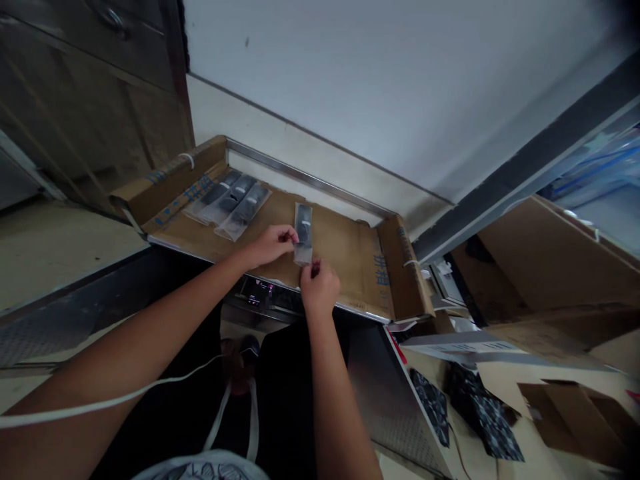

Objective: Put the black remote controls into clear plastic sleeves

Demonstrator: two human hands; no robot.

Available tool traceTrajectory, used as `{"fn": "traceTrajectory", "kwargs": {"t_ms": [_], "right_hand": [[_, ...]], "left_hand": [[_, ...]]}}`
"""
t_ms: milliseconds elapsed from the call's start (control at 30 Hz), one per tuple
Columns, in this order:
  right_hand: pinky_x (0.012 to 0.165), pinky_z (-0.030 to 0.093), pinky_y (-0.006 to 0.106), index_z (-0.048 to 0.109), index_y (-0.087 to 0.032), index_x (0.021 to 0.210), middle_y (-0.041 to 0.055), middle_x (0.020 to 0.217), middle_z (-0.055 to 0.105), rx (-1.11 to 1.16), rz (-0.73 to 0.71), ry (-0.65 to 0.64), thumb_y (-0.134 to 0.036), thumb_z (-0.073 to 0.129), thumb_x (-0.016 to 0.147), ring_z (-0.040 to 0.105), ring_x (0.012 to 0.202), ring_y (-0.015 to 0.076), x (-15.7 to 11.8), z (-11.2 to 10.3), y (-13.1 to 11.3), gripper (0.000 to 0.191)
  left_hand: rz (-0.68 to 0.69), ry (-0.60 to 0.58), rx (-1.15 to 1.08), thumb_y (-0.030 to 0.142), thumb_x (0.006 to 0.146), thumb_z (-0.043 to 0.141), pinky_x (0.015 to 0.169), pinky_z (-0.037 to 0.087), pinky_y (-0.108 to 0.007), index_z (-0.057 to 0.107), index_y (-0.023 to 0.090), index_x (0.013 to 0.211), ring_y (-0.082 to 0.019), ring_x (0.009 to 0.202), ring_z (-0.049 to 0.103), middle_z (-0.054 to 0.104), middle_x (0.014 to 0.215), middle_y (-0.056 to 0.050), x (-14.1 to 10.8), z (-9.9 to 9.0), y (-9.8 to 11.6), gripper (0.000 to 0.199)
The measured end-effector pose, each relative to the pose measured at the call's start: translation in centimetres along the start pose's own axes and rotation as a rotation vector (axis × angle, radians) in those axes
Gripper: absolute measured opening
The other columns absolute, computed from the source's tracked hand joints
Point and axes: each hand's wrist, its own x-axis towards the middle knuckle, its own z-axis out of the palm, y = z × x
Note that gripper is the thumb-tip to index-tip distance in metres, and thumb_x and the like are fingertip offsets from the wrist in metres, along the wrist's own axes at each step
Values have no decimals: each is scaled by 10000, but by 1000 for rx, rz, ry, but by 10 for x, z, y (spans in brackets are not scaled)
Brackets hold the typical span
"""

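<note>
A narrow frosted plastic bag [303, 250] with a dark item and a small white strip inside lies on the cardboard-lined tabletop [340, 247]. At its left edge, the fingers of my left hand [273, 245] are pinched together on the plastic. My right hand [320, 288] is curled closed at the bag's lower end, thumb and forefinger meeting there. Several similar filled bags [243, 210] lie side by side, slightly overlapping, toward the left end of the cardboard. What exactly is inside the bags is too blurred to tell.
Raised cardboard flaps stand at the left [173, 177] and right [407, 273] ends of the surface. A white wall [320, 100] rises behind it. Open cardboard boxes [575, 420] and dark patterned bundles [480, 413] are at lower right. A white cord [125, 400] crosses my left forearm.
</note>
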Motion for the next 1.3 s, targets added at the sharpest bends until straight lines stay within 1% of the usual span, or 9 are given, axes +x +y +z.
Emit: {"fn": "traceTrajectory", "kwargs": {"t_ms": [133,267,367,467,567,667,800,1100,1300], "right_hand": [[708,434,298,692,-187,856,46,747,705,159,-18,-68,-235,559,812,640,720,205,-10,-23,8,148],[713,461,307,673,-200,869,52,790,723,190,97,-93,-315,578,831,669,739,219,27,-36,3,155],[862,481,358,642,-153,1093,151,1068,723,99,69,-54,-345,561,890,668,996,273,70,-16,-11,291],[971,462,437,581,-112,1238,240,1261,627,-39,52,-154,-396,602,893,595,1184,340,99,17,-27,448],[963,471,494,550,-135,1282,245,1281,590,-122,48,-234,-395,621,882,598,1167,363,106,40,-39,483],[924,493,494,531,-150,1289,235,1257,588,-163,47,-234,-350,599,885,615,1129,351,106,41,-42,456],[894,511,486,541,-128,1272,244,1221,601,-254,121,-216,-361,605,875,631,1094,353,113,21,-18,464],[869,491,532,583,-114,1286,292,1228,558,-403,297,-95,-345,614,853,591,1123,414,141,-23,103,491],[853,449,563,643,-122,1123,272,1162,547,-482,148,175,-170,445,869,515,1102,389,130,-6,91,326]], "left_hand": [[-167,218,-467,176,623,677,606,390,-232,626,162,769,-96,607,506,555,670,25,9,-9,-3,156],[-206,269,-583,176,611,719,589,407,-219,626,150,764,-93,610,524,548,667,21,15,-10,-4,181],[-197,262,-583,176,619,725,571,403,-210,629,147,760,-87,596,521,545,664,22,15,-9,-3,173],[-205,280,-625,168,614,719,574,419,-211,621,147,756,-83,591,521,544,672,26,15,-10,-1,174],[-223,287,-621,168,620,716,564,419,-208,618,148,758,-87,594,525,540,661,25,15,-11,1,170],[-222,270,-612,167,630,716,557,415,-204,621,149,757,-87,596,521,539,660,24,15,-11,1,160],[-222,254,-611,167,634,723,575,426,-209,623,151,758,-85,603,521,540,674,21,15,-11,0,160],[-233,230,-578,175,663,718,578,413,-217,616,154,770,-89,600,513,515,660,20,17,-10,-2,150],[-241,222,-566,177,677,705,589,408,-227,604,157,764,-94,614,512,516,673,14,17,-10,1,134]]}}
